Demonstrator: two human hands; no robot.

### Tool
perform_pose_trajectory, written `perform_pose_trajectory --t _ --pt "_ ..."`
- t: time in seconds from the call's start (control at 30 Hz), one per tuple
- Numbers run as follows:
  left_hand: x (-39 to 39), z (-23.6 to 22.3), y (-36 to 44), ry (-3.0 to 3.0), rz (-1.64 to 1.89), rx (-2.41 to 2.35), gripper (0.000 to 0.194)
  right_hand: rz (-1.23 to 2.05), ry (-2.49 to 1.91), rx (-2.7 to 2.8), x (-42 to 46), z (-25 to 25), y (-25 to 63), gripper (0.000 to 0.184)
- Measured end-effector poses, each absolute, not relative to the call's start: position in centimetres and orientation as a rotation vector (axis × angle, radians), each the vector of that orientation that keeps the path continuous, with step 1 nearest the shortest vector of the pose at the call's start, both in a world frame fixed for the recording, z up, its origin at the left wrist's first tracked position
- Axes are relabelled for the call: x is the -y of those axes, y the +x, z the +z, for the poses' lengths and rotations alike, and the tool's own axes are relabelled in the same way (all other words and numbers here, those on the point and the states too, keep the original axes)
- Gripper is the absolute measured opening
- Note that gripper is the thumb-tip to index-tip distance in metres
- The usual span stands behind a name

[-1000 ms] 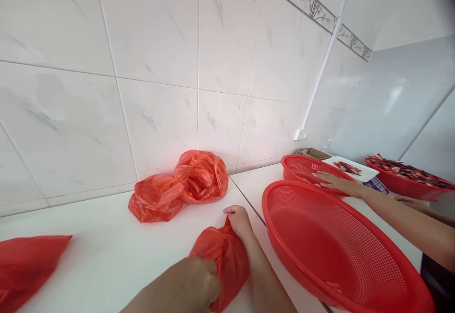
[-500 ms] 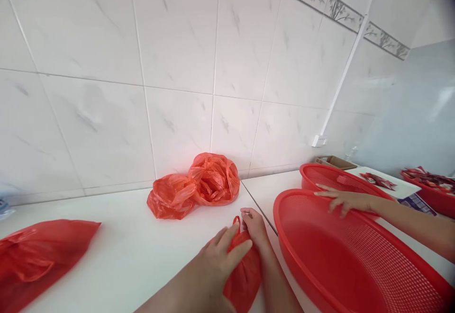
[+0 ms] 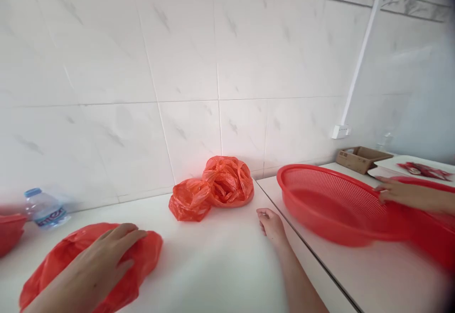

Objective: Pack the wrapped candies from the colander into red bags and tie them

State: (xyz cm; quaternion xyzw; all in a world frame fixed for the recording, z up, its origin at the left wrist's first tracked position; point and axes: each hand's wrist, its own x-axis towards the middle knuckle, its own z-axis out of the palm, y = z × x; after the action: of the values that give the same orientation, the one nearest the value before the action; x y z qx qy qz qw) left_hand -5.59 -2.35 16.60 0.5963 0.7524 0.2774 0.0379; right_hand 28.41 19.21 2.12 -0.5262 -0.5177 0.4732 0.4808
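A red plastic bag (image 3: 147,251), bulging and crumpled, lies on the left of the white table. My left hand (image 3: 113,256) is over it, fingers curved round its top and thumb apart on its near side. What the bag holds is hidden. My right hand (image 3: 273,225) rests on the table near the seam, fingers curled together with nothing visible in them. Beyond and between my hands, two loosely bunched red plastic bags, a smaller one (image 3: 190,201) and a larger one (image 3: 229,180), lie against the tiled wall.
A water bottle (image 3: 46,211) and another red bag (image 3: 10,232) stand at the far left. To the right are a red mesh basket (image 3: 320,225), a blurred second red basket (image 3: 432,242) under another person's hand (image 3: 415,194), a cardboard box (image 3: 359,160) and a white board (image 3: 391,162).
My left hand has moved from the middle bag to the left; that bag no longer lies beside my right hand. The other person's hand and a red basket have shifted right. The view has turned left.
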Motion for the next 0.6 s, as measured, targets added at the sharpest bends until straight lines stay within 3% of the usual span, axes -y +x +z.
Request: perform_pose_trajectory --t 0.17,0.3,0.4,0.47,0.6 --pt "0.5 15.3 -6.0 2.05 0.521 -2.18 0.069 1.029 -1.339 1.316 -19.1 2.0 28.1 0.026" --pt "-5.1 14.3 -1.3 2.033 0.807 -1.861 0.078 0.842 -1.393 1.443 -18.3 2.2 27.5 0.021" --pt "-10.2 12.9 1.0 1.861 1.115 -1.973 0.086 0.705 -1.428 1.551 -17.1 2.5 26.8 0.02" --pt "-12.5 11.6 1.3 1.79 1.189 -2.031 0.079 0.636 -1.44 1.62 -16.4 2.7 26.2 0.019" --pt "-12.6 8.3 0.8 1.729 1.194 -1.962 0.034 0.575 -1.429 1.74 -15.6 2.9 25.2 0.018"
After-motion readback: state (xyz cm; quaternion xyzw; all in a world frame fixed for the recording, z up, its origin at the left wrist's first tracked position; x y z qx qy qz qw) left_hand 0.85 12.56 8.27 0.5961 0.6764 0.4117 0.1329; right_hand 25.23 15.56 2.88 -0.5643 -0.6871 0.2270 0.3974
